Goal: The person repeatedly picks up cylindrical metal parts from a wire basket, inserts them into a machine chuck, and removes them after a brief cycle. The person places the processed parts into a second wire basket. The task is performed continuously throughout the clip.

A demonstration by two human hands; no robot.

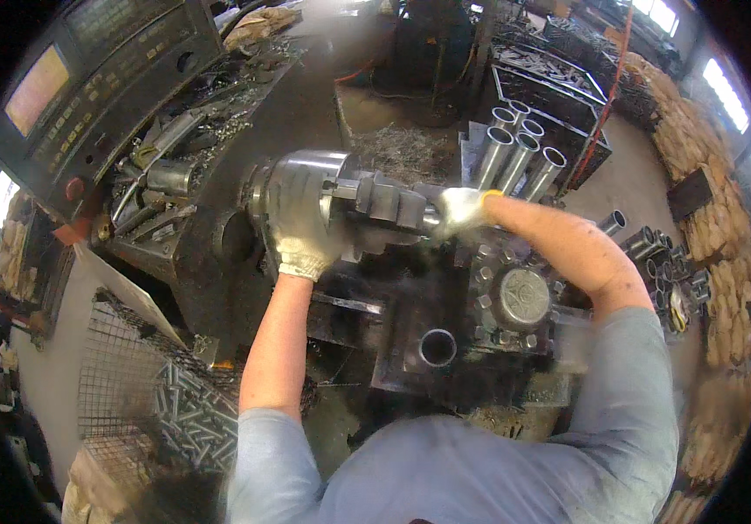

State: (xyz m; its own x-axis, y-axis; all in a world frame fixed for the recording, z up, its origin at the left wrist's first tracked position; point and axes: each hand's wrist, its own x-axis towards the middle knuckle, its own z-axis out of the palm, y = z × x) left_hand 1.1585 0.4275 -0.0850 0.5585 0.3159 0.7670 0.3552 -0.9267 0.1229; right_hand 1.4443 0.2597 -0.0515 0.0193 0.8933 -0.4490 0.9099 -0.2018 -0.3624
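Note:
My left hand (299,218), in a pale work glove, lies over a shiny metal cylinder (334,161) on the lathe, its fingers bent round the curve. To the right of it, a dark stepped metal piece (384,203) points along the same line. My right hand (461,212), gloved too, is closed at the far right end of that piece, around a bright metal rod (431,215). The right fingertips are partly hidden and blurred. Below the right forearm sits a dark tool block (485,279) with several bolts and a round embossed cap (522,299).
A control panel (87,100) stands at upper left, beside a bed strewn with metal chips (218,122). Several steel tubes (520,157) stand upright at upper right; more tubes (655,249) lie right. One short tube (437,347) stands nearer me. A wire basket (113,375) and small metal pins (192,419) are lower left.

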